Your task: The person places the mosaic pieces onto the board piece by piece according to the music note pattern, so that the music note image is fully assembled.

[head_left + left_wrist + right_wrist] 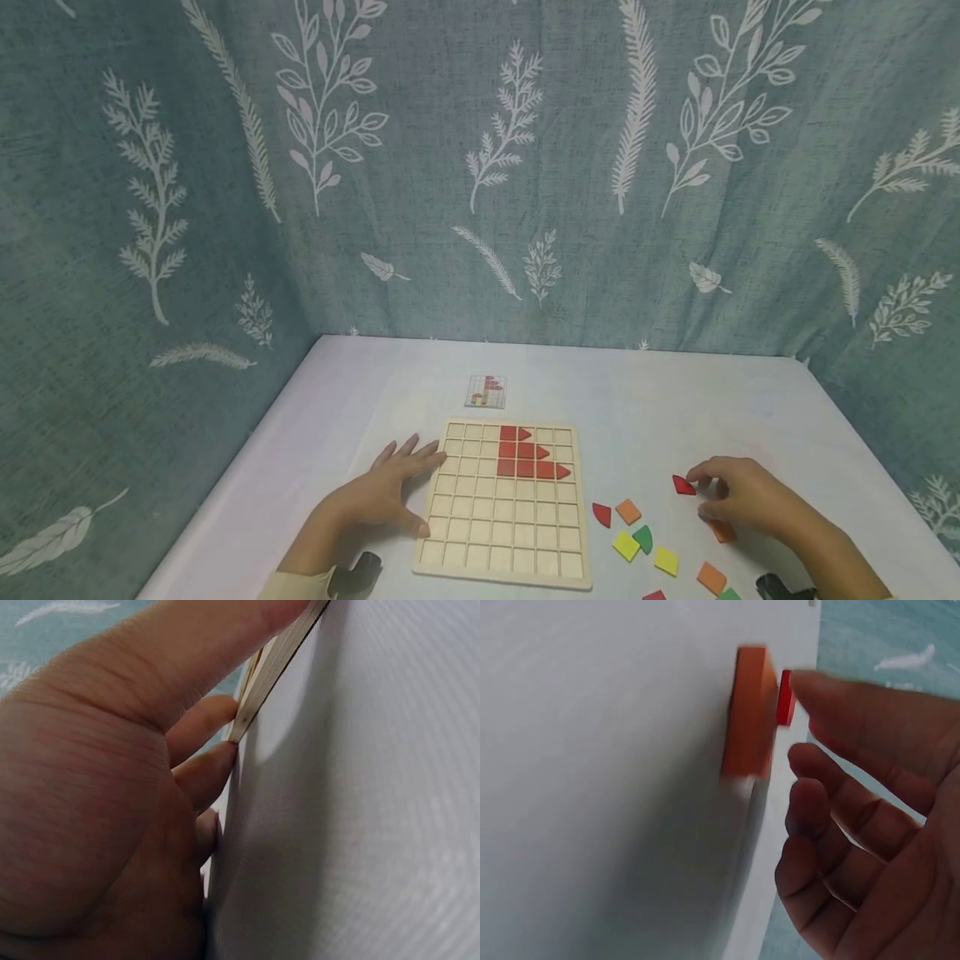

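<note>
A pale wooden grid board (480, 529) lies on the table, with red square and triangle pieces (525, 467) set in three rows near its top. My left hand (382, 492) spreads along the board's left side, thumb and fingertips at its edge. In the left wrist view the fingers meet the board's wooden edge (274, 671). Over on the right, my right hand (738, 493) hovers low with bent fingers. A red quarter-round piece (682, 485) lies at its fingertips, and whether they touch it I cannot tell. An orange piece (723, 532) sits partly beneath that hand.
A small pattern card (486, 392) lies behind the board. Between board and right hand are scattered a red quarter-round (602, 515), an orange square (628, 511), a green quarter-round (642, 538) and yellow squares (666, 561). A patterned curtain (480, 250) surrounds the table.
</note>
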The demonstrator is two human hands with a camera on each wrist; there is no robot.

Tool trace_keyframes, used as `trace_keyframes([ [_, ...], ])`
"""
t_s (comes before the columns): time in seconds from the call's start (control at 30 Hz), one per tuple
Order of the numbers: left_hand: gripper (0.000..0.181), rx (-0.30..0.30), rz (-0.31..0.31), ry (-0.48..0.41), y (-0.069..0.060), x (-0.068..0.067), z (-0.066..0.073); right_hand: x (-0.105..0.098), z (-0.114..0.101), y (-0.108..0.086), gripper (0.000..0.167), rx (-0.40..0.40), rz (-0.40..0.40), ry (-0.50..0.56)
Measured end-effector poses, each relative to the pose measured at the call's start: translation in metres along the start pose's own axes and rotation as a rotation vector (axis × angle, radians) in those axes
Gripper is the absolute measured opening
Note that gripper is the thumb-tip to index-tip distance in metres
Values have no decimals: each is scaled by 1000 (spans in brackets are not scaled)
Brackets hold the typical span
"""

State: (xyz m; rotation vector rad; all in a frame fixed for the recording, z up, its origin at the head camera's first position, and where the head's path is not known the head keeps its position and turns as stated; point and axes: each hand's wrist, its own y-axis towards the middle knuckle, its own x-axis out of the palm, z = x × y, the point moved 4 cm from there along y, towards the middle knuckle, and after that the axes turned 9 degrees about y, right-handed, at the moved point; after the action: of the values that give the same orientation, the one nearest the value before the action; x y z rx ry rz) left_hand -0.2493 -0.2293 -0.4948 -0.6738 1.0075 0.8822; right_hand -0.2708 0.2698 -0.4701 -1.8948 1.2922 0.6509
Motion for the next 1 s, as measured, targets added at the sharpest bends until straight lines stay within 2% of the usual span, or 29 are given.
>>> trace_keyframes([
  [0.1, 114, -2, -2, 4, -1, 1, 0, -1, 4, -7, 42, 16, -15, -3],
  [0.23, 114, -9, -9, 5, -3, 0, -1, 0, 7, -14, 38, 14, -80, 56],
  [0.47, 113, -8, -10, 1, -5, -3, -2, 2, 0, -11, 31, -76, -150, 72],
  [0.67, 113, 13, 1, 4, 1, -2, -3, 3, -9, -7, 30, -172, -186, 52],
  [0.87, 113, 27, -4, 4, 4, 2, -2, 5, -5, -11, 34, -68, -173, 34],
  [1.0, 112, 24, -2, 1, 0, -2, 1, 8, -7, -11, 32, -118, -173, 10],
])
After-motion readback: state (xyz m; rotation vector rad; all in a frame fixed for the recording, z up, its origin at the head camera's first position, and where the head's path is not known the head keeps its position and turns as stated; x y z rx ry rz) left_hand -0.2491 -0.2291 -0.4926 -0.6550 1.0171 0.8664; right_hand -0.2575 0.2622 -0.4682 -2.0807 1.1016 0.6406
